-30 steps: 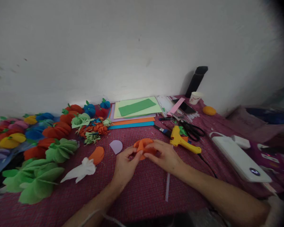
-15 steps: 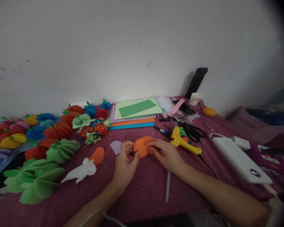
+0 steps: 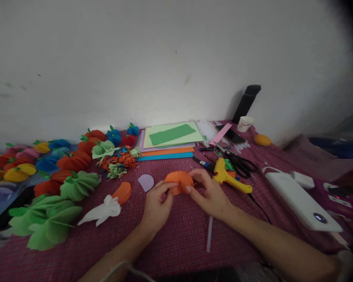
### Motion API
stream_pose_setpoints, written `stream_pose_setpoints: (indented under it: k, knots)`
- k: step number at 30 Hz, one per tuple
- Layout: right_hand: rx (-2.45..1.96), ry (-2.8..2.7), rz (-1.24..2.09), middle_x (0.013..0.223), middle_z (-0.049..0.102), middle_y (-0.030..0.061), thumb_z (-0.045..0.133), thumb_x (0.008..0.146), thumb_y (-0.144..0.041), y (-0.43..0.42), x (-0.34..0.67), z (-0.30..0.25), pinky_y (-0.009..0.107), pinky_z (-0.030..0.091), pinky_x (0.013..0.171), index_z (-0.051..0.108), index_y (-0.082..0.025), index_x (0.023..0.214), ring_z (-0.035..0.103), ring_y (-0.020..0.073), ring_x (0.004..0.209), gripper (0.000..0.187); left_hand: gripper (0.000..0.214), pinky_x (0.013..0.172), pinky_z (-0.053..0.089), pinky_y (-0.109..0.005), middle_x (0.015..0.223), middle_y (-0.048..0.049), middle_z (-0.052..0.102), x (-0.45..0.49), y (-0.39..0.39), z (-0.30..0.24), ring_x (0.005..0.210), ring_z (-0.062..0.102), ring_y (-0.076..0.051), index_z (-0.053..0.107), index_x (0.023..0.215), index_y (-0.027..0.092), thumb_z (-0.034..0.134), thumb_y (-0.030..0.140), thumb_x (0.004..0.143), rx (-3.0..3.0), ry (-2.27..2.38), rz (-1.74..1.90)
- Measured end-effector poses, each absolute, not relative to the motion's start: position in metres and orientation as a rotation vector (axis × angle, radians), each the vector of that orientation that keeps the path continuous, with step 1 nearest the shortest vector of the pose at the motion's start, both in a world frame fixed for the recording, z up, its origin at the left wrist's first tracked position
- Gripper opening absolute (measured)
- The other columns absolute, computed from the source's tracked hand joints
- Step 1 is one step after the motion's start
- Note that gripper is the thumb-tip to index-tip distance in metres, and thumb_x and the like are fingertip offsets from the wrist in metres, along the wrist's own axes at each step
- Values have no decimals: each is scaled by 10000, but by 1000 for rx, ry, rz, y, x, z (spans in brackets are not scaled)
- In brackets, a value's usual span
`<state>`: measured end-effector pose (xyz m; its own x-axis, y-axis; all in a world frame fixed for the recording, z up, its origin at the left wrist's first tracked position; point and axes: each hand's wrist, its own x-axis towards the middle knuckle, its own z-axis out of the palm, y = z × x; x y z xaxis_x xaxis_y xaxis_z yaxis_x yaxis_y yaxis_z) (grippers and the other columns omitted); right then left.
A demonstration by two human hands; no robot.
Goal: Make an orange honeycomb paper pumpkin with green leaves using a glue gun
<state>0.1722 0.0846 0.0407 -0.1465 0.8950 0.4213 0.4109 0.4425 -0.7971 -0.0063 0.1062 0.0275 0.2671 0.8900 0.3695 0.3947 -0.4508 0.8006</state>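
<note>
Both my hands hold a folded stack of orange paper discs (image 3: 179, 181) just above the red checked cloth (image 3: 176, 235). My left hand (image 3: 157, 203) pinches its left edge with thumb and fingers. My right hand (image 3: 208, 194) grips its right side, fingers curled round it. A lilac half-disc (image 3: 146, 182) lies just left of the hands, and a small pile of orange half-discs (image 3: 122, 192) lies further left. A yellow glue gun (image 3: 229, 178) rests right beside my right hand.
Black scissors (image 3: 241, 163), a pen (image 3: 204, 163) and a stack of coloured paper sheets (image 3: 167, 141) lie behind. Paper pumpkins (image 3: 73, 160) and green paper fans (image 3: 47, 219) fill the left. A white power bank (image 3: 304, 201) lies right, a paper cup (image 3: 244, 123) by the wall.
The orange paper stack has been turned and lifted slightly between the fingers. My right hand shifted from lying over it to gripping its right side.
</note>
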Motion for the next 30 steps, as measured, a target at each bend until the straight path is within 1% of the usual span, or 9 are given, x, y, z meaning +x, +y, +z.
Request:
stream_pose_setpoints:
  k: [2,3,6,10,13,16,21,24,30]
  knots:
    - [-1094,-1731,667,1015,599,53,463,859,-187,84,173,41,309,489,819,412,-220,1102,599,162,947,250,264,723,449,-250,894,-24,649,-7,106,29,820,593,-137,662,917,204,452,97,797,1983,1168,1115]
    - [-1093,-1733,669,1032,599,58,439,873,-190,84,173,41,314,484,833,417,-220,1110,595,163,964,240,263,713,449,-249,884,-23,648,-7,105,29,809,592,-137,661,916,204,455,97,794,1993,1173,1113]
    - [-1124,-1757,675,1029,608,57,423,890,-210,86,173,41,306,494,812,445,-218,1106,603,158,942,217,235,717,451,-255,868,-23,646,-8,104,33,804,589,-139,658,911,201,471,117,797,2022,1166,1119]
    - [-1143,-1768,680,1023,608,46,498,863,-254,86,172,42,284,513,764,457,-222,1085,610,148,905,229,163,732,461,-271,873,-37,648,-6,102,37,801,590,-148,651,908,184,528,205,801,2042,1146,1112]
    - [-1152,-1772,696,1022,618,45,532,846,-266,85,171,43,269,521,733,458,-224,1082,612,148,908,251,165,716,467,-276,857,-42,645,-5,100,38,773,587,-150,646,900,177,586,263,773,2074,1146,1111]
    - [-1141,-1777,706,1012,627,44,536,843,-257,85,170,44,260,525,716,461,-224,1083,618,142,890,254,173,692,471,-268,852,-40,643,-4,100,38,743,583,-143,645,893,181,607,285,760,2086,1138,1107]
    - [-1136,-1777,714,1012,630,51,527,846,-247,84,170,45,274,530,722,465,-219,1086,624,147,892,249,167,732,477,-273,878,-43,657,-4,100,37,781,598,-150,652,895,191,608,286,765,2068,1157,1126]
    - [-1147,-1779,714,1025,630,55,518,853,-250,84,171,44,278,532,715,467,-221,1092,625,152,899,247,154,742,473,-274,898,-47,659,-4,100,37,810,601,-158,648,896,191,582,268,780,2070,1153,1138]
    - [-1153,-1756,681,1051,617,51,477,861,-212,85,173,41,273,523,752,466,-222,1091,616,146,930,231,145,671,442,-240,766,-12,627,-7,100,35,713,575,-129,620,798,180,476,181,818,2103,1191,1097]
